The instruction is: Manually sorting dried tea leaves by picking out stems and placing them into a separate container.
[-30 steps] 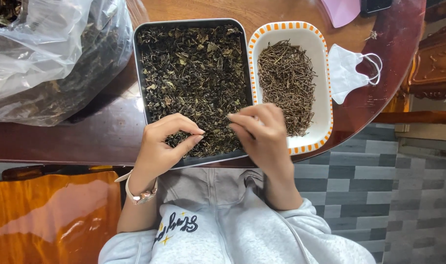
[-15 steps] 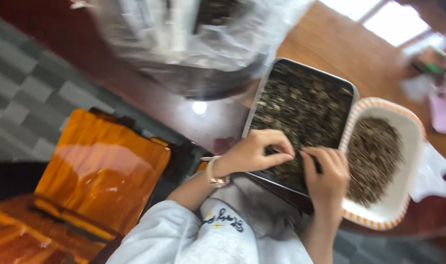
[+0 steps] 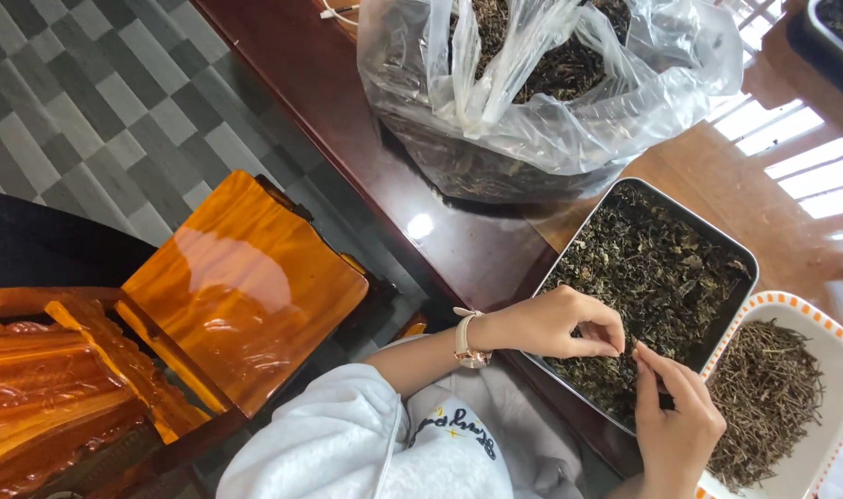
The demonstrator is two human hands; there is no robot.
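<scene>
Hands are meeting over the near corner of a rectangular metal tray (image 3: 737, 251) that is lying on a dark polished table (image 3: 347, 120) and holding a loose layer of dried leaves (image 3: 652, 268). The left hand (image 3: 555, 325), with a wristwatch (image 3: 465, 338) on its wrist, is curling its fingers down with thumb and forefinger pinched together on a small bit of the leaf litter; the piece itself is too small to make out. The right hand (image 3: 675, 416) is reaching up from below with its fingers drawn to a point just beside the left fingertips, seemingly nipping the same small bit, though what it is gripping cannot be told. Judged from their look, the leaves are handling as very light, dry and brittle matter, crumbling under pressure, so a gentle fingertip pinch on a single stalk end is suiting them better than a full grasp. Just beside the tray, a white dish with an orange-striped rim (image 3: 780, 302) is carrying a heap of thin dried stems (image 3: 768, 388), stiffer and twig-like. Beyond the tray, a clear plastic bag (image 3: 532, 120) of more dried leaves is slumping on the table, and an orange wooden chair (image 3: 241, 286) is standing at the person's left.
</scene>
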